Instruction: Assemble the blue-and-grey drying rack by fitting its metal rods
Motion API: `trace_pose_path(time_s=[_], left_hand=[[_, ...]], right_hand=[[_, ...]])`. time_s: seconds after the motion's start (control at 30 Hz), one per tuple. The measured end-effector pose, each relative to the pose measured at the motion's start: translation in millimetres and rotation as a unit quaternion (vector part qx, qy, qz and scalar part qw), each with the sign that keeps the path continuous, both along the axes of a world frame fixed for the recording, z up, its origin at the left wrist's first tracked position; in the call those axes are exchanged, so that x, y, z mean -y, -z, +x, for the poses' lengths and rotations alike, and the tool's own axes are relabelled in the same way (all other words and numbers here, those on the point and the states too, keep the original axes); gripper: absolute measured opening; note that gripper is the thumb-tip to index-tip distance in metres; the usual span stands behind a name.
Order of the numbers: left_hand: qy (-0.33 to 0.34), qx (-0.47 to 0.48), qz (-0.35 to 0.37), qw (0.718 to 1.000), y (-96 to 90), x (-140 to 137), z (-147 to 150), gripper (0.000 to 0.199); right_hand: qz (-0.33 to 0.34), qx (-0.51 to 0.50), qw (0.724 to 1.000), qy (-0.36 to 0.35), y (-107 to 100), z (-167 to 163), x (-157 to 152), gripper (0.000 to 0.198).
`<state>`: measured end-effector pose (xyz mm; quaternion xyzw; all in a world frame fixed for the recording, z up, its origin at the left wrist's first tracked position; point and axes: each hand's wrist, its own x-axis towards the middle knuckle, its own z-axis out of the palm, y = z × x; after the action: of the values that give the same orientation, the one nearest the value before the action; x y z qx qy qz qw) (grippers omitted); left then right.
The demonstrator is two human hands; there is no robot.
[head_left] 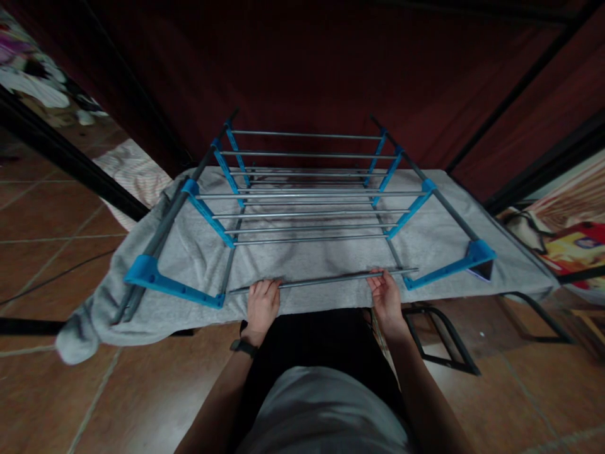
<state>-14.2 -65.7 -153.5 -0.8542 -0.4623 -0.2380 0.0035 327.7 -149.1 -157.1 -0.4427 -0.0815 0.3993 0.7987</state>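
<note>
A thin grey metal rod (pixel 326 279) lies crosswise near the front edge of the cloth. My left hand (pixel 263 306) is closed over it from above, close to its left end, with a dark band on the wrist. My right hand (pixel 386 297) grips the rod toward its other end, thumb and fingertips on it, palm turned partly up. Just beyond stands a partly built rack of grey tubes and blue plastic brackets (pixel 182 287), with several rods (pixel 312 228) across it. The rod's ends come close to the front brackets; they do not appear seated in them.
A grey cloth (pixel 510 268) covers the table. Loose tubes (pixel 128 306) lie at the left, under a bracket. A dark flat object (pixel 483 270) rests by the right bracket. Behind hangs a dark red curtain (pixel 302 75). Black metal frames (pixel 444 340) stand low at right.
</note>
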Motion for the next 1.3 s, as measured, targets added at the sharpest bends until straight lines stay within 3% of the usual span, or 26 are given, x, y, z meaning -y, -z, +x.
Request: trace_pose_path(time_s=[0.6, 1.0, 1.3], left_hand=[[0.047, -0.001, 0.028, 0.999, 4.9, 3, -3, 0.03], [0.069, -0.027, 0.047, 0.996, 2.9, 6, -5, 0.029], [0.075, -0.023, 0.058, 0.995, 3.5, 11, -10, 0.026]], right_hand=[[0.0, -0.039, 0.999, 0.028, -2, -2, 0, 0.014], [-0.017, -0.035, 0.995, 0.095, -6, 14, 11, 0.026], [-0.021, -0.04, 0.996, 0.083, -9, 14, 15, 0.019]])
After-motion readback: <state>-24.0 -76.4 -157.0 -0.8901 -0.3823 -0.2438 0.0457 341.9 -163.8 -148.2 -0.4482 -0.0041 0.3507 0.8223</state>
